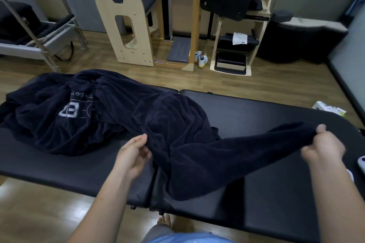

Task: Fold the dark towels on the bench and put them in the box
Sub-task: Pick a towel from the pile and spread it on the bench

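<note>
Across a black padded tabletop (pixel 266 108), seen from a person's head looking down, lies dark navy towelling. One towel (pixel 227 154) stretches from the middle of the tabletop out to the right, held up off the surface at both ends while its middle sags onto the padding and hangs over the near edge. The right hand (pixel 324 146) grips the towel's far right corner, thumb on top, fingers (pixel 310 151) curled underneath. The left hand (pixel 134 154), palm turned up, pinches a fold of the same towel between thumb and curled fingers near the centre seam. Just behind and left of that hand sits a rumpled heap (pixel 59 124) of more dark towelling, touching the held towel, with a pale stitched logo (pixel 69 111) showing upside down. Beyond the tabletop is a wooden floor (pixel 276 79), a wooden barrel (pixel 128 21) and a pair of pale shoes (pixel 201 60). A bare foot (pixel 165 221) shows below the near edge.
</note>
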The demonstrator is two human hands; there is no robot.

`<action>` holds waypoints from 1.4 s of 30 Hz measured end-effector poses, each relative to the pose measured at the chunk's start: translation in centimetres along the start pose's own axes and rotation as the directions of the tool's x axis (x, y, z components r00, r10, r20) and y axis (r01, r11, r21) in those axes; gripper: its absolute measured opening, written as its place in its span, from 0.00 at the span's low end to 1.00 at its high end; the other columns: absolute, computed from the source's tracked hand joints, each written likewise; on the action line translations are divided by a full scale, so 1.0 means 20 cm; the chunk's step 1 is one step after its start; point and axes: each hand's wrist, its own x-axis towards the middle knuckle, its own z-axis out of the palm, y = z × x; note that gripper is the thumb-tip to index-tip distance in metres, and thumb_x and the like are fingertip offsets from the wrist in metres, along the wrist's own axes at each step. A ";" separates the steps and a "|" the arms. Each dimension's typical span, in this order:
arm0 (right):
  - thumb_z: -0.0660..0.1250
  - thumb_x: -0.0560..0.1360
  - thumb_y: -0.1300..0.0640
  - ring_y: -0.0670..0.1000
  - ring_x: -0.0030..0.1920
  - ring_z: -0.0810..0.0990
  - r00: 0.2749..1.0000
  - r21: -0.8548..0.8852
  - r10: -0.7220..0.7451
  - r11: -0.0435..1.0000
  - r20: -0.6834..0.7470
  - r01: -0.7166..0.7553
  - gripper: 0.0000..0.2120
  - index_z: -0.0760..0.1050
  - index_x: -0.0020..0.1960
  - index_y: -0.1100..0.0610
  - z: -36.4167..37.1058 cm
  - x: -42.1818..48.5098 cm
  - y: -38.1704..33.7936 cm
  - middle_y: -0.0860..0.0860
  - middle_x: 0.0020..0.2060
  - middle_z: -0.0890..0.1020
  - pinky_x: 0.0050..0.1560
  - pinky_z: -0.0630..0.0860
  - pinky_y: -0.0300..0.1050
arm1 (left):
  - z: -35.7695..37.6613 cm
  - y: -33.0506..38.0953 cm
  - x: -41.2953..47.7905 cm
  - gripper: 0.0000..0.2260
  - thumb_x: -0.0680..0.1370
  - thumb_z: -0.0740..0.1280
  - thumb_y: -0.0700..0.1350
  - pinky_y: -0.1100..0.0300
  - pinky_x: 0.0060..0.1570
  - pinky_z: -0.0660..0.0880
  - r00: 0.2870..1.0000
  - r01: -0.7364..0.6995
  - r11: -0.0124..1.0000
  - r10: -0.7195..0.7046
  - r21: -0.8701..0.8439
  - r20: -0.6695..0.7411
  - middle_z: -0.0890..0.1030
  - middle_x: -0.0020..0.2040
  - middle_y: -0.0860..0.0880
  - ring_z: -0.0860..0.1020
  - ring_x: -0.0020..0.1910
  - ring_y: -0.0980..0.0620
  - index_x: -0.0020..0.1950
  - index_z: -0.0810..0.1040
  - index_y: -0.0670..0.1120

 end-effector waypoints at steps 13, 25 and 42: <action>0.74 0.74 0.63 0.42 0.39 0.84 0.534 -0.293 -0.136 0.712 0.834 0.638 0.10 0.81 0.42 0.48 0.26 -0.76 0.56 0.46 0.38 0.85 0.44 0.77 0.34 | 0.52 -0.01 -0.25 0.09 0.78 0.69 0.37 0.62 0.40 0.79 0.868 -0.425 0.794 0.221 0.434 0.445 0.78 0.36 0.47 0.78 0.38 0.55 0.56 0.83 0.47; 0.73 0.75 0.65 0.48 0.42 0.85 0.437 -0.239 -0.095 0.725 0.894 0.646 0.11 0.83 0.43 0.48 0.22 -0.72 0.55 0.49 0.39 0.87 0.49 0.81 0.44 | 0.47 0.00 -0.24 0.14 0.77 0.65 0.28 0.61 0.45 0.81 0.831 -0.452 0.764 0.172 0.460 0.529 0.83 0.38 0.47 0.82 0.38 0.55 0.56 0.83 0.41; 0.74 0.75 0.60 0.47 0.35 0.74 0.560 -0.409 -0.104 0.576 0.822 0.707 0.12 0.71 0.40 0.50 0.11 -0.47 0.66 0.47 0.33 0.76 0.38 0.71 0.35 | 0.63 0.12 -0.22 0.10 0.74 0.69 0.36 0.62 0.58 0.72 0.515 -0.851 0.216 0.528 0.479 0.675 0.82 0.50 0.52 0.76 0.53 0.58 0.45 0.81 0.52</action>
